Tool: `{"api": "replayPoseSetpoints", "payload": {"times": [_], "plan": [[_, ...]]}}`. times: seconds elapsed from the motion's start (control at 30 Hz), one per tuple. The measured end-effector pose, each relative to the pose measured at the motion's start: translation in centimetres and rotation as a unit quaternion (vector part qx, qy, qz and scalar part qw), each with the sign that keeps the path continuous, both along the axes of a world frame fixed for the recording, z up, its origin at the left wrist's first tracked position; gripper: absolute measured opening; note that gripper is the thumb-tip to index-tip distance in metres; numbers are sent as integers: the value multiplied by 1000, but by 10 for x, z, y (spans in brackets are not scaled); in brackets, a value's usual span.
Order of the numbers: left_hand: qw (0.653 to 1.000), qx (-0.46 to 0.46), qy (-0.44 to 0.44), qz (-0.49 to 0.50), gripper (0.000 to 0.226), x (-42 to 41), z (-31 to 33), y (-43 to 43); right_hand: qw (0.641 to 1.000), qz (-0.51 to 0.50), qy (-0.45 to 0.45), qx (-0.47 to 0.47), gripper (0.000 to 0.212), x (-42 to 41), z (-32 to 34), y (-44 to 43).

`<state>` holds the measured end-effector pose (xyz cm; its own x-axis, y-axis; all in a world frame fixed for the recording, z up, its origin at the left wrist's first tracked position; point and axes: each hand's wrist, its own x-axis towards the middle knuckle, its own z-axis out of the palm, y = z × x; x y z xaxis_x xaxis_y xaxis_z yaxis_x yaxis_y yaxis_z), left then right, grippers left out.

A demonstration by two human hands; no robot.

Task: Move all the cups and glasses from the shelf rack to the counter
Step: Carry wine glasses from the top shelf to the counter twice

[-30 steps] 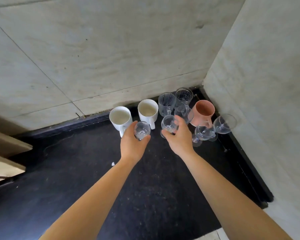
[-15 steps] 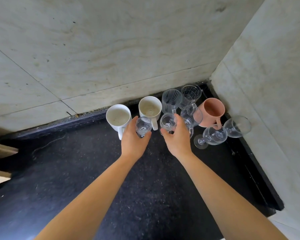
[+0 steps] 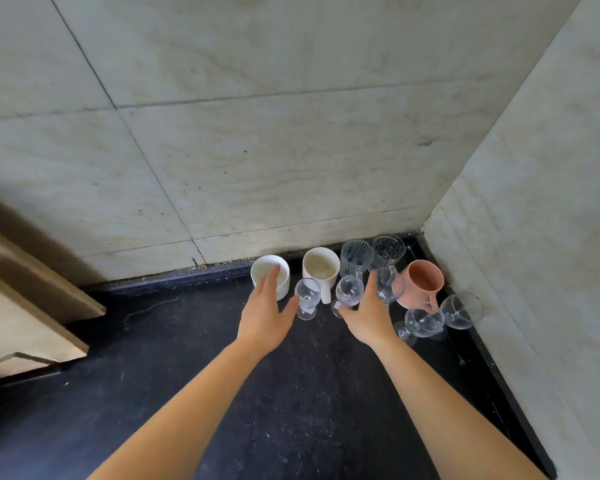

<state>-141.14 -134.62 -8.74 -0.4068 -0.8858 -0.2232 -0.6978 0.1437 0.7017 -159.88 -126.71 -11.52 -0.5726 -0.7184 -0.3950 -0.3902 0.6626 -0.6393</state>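
Two white mugs (image 3: 270,276), a pink mug (image 3: 421,284) and clear stemmed glasses (image 3: 425,322) were gathered upright in the black counter's (image 3: 291,393) corner.

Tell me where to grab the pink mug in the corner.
Grip the pink mug around its body from above and the front-left. It stands upright, walls close behind and right, and its handle points toward the stemmed glasses in front, so that side is crowded.

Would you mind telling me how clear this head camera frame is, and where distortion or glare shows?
Head view: wide-angle lens bends the wall tile seams; soft even daylight, no harsh shadows; clear glasses show faint highlights; both hands slightly soft.
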Motion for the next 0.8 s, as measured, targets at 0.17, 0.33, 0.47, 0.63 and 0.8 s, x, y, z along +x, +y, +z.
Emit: {"api": "replayPoseSetpoints", "payload": {"times": [0.17,0.33,0.47,0.63,0.8], "plan": [[985,-157,-73,1,66,45,80,11,989,71,107,-80,80,12,85,3],[938,-290,-162,95,68,115,155,58,918,182,287,-204,73,53,162,15],[896,-317,-245,194,76,193,182,133,859,261,335,-286,75,117,183,30],[841,-287,-326,323,81,311,180,260,792,406,295,-347,84,255,181,65],[771,-245,-383,446,80,444,189,407,711,546,224,-382,85,420,189,149]]}}
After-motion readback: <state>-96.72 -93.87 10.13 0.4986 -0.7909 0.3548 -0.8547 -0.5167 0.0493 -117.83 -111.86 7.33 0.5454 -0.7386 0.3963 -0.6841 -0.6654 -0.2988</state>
